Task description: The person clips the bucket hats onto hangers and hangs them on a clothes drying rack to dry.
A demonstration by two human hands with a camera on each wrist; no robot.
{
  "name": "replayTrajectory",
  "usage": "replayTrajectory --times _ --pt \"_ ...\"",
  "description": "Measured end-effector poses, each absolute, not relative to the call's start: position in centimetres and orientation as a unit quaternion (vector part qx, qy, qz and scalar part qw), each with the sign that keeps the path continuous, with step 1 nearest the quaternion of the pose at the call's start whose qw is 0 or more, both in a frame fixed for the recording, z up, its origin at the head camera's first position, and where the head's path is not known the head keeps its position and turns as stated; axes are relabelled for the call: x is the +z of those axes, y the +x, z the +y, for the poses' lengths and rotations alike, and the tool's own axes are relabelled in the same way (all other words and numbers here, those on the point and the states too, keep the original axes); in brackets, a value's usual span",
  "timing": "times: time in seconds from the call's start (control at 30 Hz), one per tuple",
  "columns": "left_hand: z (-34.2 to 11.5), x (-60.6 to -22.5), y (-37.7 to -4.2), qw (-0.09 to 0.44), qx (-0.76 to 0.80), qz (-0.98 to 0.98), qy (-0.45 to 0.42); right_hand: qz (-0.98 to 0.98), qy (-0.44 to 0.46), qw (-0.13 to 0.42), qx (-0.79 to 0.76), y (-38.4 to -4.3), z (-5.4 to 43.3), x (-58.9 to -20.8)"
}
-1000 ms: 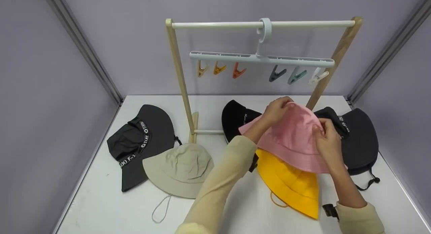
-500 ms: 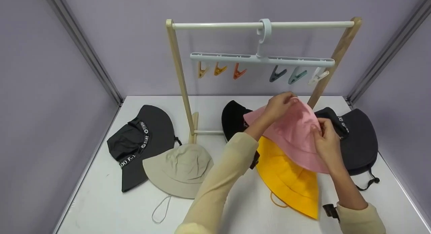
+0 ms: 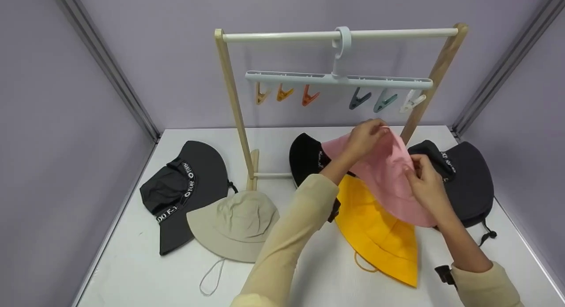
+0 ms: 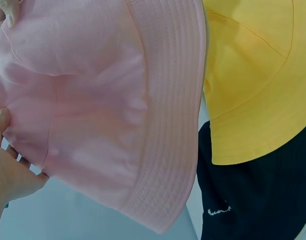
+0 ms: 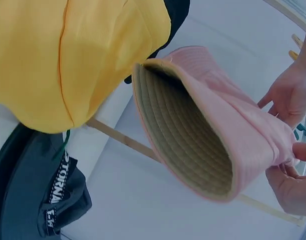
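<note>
A pink bucket hat [image 3: 386, 179] is held up above the table, crown end toward the rack. My left hand [image 3: 365, 138] pinches the crown's upper left edge, and my right hand [image 3: 426, 179] pinches its right edge. In the left wrist view the left thumb and fingers [image 4: 15, 172] grip the pink cloth. The right wrist view looks into the hat's brim opening, with the right hand [image 5: 292, 187] at the crown. Below the pink hat lies a yellow bucket hat [image 3: 375, 236], and a black hat [image 3: 304, 159] is partly covered behind.
A wooden rack [image 3: 231, 90] carries a pale blue hanger [image 3: 300, 77] with several coloured clips [image 3: 309, 95] above the hands. A dark wide-brimmed hat [image 3: 205, 170] and a beige hat [image 3: 242, 223] lie at left; another dark hat [image 3: 470, 183] lies at right.
Both hands have lifted the pink hat slightly and turned it, so it looks narrower and uncovers more of the yellow hat. The head view has shifted a little.
</note>
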State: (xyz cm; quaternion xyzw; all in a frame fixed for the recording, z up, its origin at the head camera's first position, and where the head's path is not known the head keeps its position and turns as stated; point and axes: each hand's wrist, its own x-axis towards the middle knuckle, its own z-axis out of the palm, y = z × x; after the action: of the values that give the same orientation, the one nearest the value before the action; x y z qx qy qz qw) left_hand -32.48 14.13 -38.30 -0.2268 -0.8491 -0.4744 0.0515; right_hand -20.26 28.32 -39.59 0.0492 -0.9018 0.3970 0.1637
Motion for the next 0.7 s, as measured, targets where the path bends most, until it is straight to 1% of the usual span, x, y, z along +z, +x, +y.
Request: replayTrajectory --times 0.17,0.4,0.47,0.7 --pt "13.9 -38.5 -32.4 0.042 -0.493 -0.84 -0.222 -0.895 0.061 0.1 0.43 -20.9 29.1 -37.7" --pt "13.7 -39.0 -32.3 0.011 -0.504 -0.842 -0.189 -0.857 0.046 0.087 0.505 -23.9 31.1 -33.7" --pt "13.6 -39.0 -32.3 0.007 -0.504 -0.844 -0.185 -0.845 0.036 0.071 0.529 -24.9 31.4 -32.8" --pt "13.2 -39.1 -32.5 0.007 -0.493 -0.849 -0.19 -0.758 -0.01 -0.022 0.652 -27.6 31.3 -31.5"
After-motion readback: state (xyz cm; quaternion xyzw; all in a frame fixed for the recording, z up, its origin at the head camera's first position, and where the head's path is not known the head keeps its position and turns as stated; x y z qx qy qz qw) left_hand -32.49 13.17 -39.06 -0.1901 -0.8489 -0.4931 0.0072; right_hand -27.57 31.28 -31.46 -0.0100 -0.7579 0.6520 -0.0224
